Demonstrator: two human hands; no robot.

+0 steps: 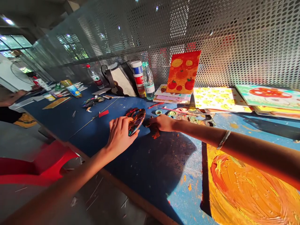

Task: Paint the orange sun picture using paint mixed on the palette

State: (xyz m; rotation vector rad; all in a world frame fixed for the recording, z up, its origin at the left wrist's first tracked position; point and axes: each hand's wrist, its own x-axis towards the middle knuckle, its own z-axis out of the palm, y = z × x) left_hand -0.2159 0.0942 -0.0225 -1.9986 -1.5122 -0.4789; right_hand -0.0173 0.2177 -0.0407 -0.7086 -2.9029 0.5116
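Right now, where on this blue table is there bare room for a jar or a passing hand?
Bare blue tabletop lies left of the long brush, and another strip behind the palette, before the water bottle. The back is crowded around the paint jars and paintings.

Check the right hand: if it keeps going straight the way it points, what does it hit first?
Most likely the paint-smeared palette held by the left hand, just ahead of the right hand. Depth is unclear, so they may already be touching.

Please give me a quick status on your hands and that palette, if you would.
Left hand on the paint-caked palette. Right hand beside it, fingertips near its edge. Long thin stick lying off to the left.
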